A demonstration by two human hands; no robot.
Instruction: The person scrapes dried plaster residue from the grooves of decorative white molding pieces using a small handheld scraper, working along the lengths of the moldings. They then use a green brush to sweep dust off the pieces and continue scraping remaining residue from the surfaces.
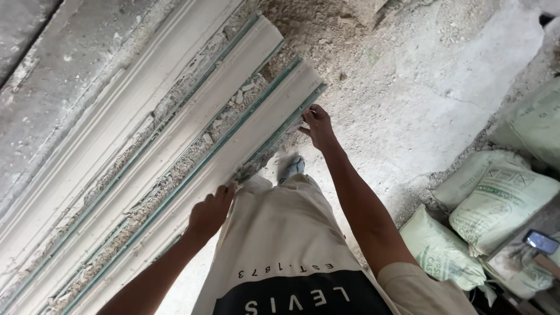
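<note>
Count: 3 mouldings (175, 134), left half; 5 sacks (501, 204), right edge; 1 phone (541, 241), lower right; 2 hands.

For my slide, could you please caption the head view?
Both hands, left and right, grip the nearest white moulding strip beside stacked sacks.

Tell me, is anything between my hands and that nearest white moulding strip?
Nothing visible. The left hand and right hand both rest directly on the edge of the nearest moulding strip, fingers touching it.
</note>
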